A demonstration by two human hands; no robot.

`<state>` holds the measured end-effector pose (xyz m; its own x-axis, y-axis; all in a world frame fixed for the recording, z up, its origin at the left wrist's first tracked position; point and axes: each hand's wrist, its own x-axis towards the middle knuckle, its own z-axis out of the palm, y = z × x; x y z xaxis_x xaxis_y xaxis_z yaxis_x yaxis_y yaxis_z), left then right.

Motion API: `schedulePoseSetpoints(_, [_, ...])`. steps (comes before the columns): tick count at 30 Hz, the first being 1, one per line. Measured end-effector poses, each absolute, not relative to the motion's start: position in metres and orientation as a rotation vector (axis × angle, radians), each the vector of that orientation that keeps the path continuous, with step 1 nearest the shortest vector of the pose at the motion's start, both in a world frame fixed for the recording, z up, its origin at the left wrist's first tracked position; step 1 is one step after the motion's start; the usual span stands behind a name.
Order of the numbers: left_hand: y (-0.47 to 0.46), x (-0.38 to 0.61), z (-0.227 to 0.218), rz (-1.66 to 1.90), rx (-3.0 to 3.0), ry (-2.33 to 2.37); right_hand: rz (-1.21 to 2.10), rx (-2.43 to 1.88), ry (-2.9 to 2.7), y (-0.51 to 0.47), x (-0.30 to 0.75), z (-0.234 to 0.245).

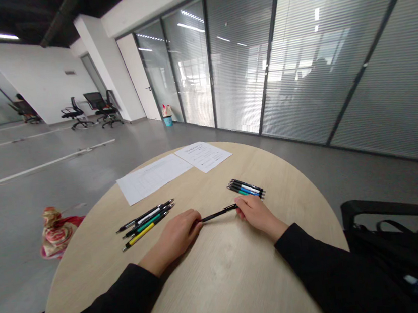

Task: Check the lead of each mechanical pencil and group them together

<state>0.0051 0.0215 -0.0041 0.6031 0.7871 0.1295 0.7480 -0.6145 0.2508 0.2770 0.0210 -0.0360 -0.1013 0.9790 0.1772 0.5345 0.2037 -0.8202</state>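
Observation:
A slim black pen [218, 213] spans the gap between my two hands, close above or on the tabletop; which of the two I cannot tell. My left hand [180, 233] is closed on its left end, with the fingertips partly hidden. The other end is pinched in my right hand [254, 213]. Left of my left hand lies a loose row of several pens, black with white, green and yellow [146, 234] barrels. Just beyond my right hand several more pens [246, 186], black, white, blue and green, lie side by side, partly covered by the hand.
The round wooden table [226, 296] carries two printed sheets, a wide one [154, 177] and a smaller one [204, 156], at its far side. A patterned bag [56, 233] sits on the floor at left. A black chair [386, 206] stands at right, bearing dark items.

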Motion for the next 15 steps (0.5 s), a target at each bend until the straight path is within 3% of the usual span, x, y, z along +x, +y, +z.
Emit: schedulePoseSetpoints(15, [0.0202,0.0067,-0.0038,0.423,2.522,1.287,0.702,-1.311,-2.012,0.0196,0.2798,-0.0315])
